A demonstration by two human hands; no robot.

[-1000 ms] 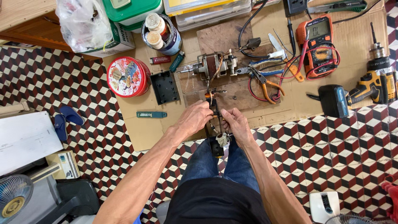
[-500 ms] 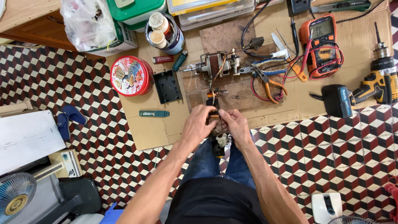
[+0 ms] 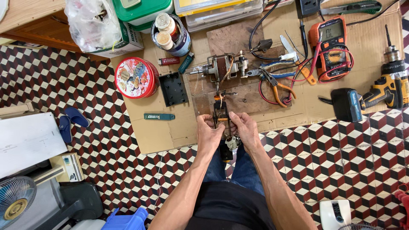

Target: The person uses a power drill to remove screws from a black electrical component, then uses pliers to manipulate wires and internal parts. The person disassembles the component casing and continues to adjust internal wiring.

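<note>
My left hand (image 3: 208,132) and my right hand (image 3: 243,130) grip a small dark switch assembly with wires (image 3: 222,117) from both sides, over the cardboard sheet (image 3: 157,132) on the floor. Wires run from it up to a small fan motor (image 3: 221,67) lying on a brown board (image 3: 251,96). A pale round part (image 3: 232,143) hangs just below my right hand, above my knees. My fingers hide much of the assembly.
Around the board lie pliers (image 3: 272,81), an orange multimeter (image 3: 332,44) with red leads, a cordless drill (image 3: 375,96), a black plastic plate (image 3: 173,88), a red round tin (image 3: 135,78), a teal knife (image 3: 158,116) and a jar-filled can (image 3: 170,30). Boxes stand at the back; a fan (image 3: 15,202) sits lower left.
My hands have shifted slightly on the assembly: the left hand has drawn back toward me and both now pinch it from the sides. The view has moved a little.
</note>
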